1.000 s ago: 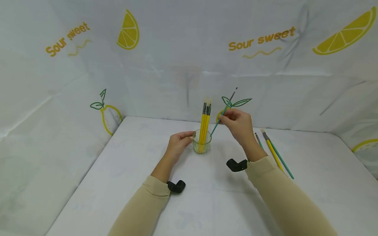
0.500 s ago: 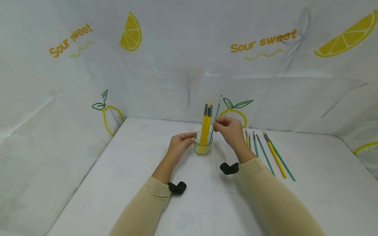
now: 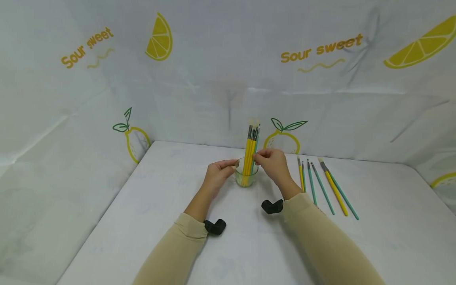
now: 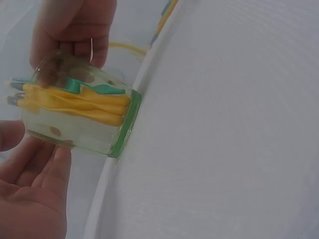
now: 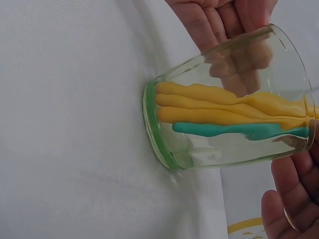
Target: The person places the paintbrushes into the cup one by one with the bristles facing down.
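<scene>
A clear glass cup [image 3: 246, 183] with a greenish base stands upright on the table. My left hand [image 3: 215, 178] holds its rim from the left, thumb and fingers at the edge. Several yellow paintbrushes [image 3: 248, 152] lean together inside, bristles up. A teal paintbrush [image 5: 239, 130] is in the cup beside them, its handle end close to the bottom in the right wrist view. My right hand [image 3: 273, 164] pinches this teal brush at the right side of the rim. In the left wrist view, both hands flank the cup [image 4: 79, 132].
Right of the cup, several paintbrushes lie side by side on the white table [image 3: 228, 253]: a thick yellow brush [image 3: 335, 190], a thin yellow brush [image 3: 301, 174], and teal brushes [image 3: 322, 190]. A white lemon-print sheet [image 3: 199, 79] hangs behind the table.
My right hand has moved left and down, bringing the teal paintbrush from a slant over the rim to nearly upright inside the cup. The left hand keeps its place at the rim.
</scene>
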Available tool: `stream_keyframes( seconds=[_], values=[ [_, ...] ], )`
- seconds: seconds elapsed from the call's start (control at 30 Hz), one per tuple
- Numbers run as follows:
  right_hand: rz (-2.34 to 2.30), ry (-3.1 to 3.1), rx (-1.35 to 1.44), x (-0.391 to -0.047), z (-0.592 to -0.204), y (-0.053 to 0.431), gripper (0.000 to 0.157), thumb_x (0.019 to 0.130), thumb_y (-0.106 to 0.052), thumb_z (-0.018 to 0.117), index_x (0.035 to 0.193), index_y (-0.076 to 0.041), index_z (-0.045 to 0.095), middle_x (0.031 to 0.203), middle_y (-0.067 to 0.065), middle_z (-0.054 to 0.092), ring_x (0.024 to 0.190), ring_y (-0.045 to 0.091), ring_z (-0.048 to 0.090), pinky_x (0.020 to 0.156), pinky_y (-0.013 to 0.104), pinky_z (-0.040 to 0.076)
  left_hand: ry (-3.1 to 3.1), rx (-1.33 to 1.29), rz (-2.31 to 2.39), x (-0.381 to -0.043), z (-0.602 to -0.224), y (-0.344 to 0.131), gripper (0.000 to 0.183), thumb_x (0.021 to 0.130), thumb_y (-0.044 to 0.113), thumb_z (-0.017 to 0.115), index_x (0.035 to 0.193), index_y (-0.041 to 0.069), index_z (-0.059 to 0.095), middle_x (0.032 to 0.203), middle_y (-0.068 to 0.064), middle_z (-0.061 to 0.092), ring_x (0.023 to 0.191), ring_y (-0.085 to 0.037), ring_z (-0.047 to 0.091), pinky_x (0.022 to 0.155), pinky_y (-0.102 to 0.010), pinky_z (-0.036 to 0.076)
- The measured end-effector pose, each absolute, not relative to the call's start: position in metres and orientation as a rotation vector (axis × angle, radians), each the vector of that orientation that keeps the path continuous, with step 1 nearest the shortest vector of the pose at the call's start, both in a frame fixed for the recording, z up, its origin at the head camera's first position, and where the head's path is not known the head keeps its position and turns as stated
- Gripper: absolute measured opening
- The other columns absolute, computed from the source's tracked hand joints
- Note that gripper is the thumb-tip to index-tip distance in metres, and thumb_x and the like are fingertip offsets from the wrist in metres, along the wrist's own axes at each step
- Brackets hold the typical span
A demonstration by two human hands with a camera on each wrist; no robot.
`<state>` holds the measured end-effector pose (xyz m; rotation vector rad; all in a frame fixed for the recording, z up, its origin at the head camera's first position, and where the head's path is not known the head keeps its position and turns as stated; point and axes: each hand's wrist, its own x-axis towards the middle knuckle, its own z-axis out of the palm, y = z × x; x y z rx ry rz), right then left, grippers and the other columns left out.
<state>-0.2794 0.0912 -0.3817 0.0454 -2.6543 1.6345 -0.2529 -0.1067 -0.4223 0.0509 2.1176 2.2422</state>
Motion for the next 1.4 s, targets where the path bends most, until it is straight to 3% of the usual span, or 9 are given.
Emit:
stream_keyframes(
  seconds=[0.23, 0.67, 0.97, 1.4],
  values=[
    [1.620, -2.690, 0.075, -0.2795, -0.3843, 0.0905, 0.031, 0.092, -0.036, 0.067, 0.098, -0.007, 0.072, 0.095, 0.010, 0.071, 0.087, 0.024, 0.059, 0.074, 0.032, 0.051, 2.099, 0.055, 2.248, -0.2528, -0.4210, -0.1057, 0.027, 0.091, 0.011, 0.063, 0.117, 0.006, 0.072, 0.122, -0.005, 0.070, 0.120, -0.016, 0.059, 0.102, -0.033, 0.049],
    [1.429, -2.800, 0.197, -0.2809, -0.3846, 0.0879, 0.032, 0.095, -0.038, 0.063, 0.110, -0.011, 0.073, 0.106, 0.007, 0.071, 0.095, 0.022, 0.063, 0.081, 0.037, 0.054, 2.126, 0.054, 2.214, -0.2532, -0.4216, -0.1073, 0.028, 0.093, 0.013, 0.063, 0.119, 0.005, 0.071, 0.127, -0.007, 0.067, 0.124, -0.019, 0.056, 0.105, -0.035, 0.047],
    [1.398, -2.805, 0.277, -0.2820, -0.3885, 0.0867, 0.032, 0.096, -0.035, 0.063, 0.115, -0.011, 0.073, 0.116, 0.008, 0.070, 0.104, 0.024, 0.065, 0.086, 0.040, 0.056, 2.132, 0.035, 2.224, -0.2529, -0.4210, -0.1061, 0.027, 0.091, 0.011, 0.063, 0.116, 0.004, 0.072, 0.122, -0.006, 0.069, 0.117, -0.016, 0.059, 0.101, -0.032, 0.050],
    [1.365, -2.818, 0.321, -0.2829, -0.3914, 0.0870, 0.032, 0.097, -0.035, 0.062, 0.118, -0.013, 0.072, 0.119, 0.006, 0.069, 0.101, 0.022, 0.066, 0.085, 0.039, 0.056, 2.116, 0.041, 2.226, -0.2530, -0.4203, -0.1073, 0.029, 0.092, 0.010, 0.063, 0.118, 0.002, 0.070, 0.125, -0.009, 0.068, 0.120, -0.018, 0.058, 0.101, -0.033, 0.049]
  ],
)
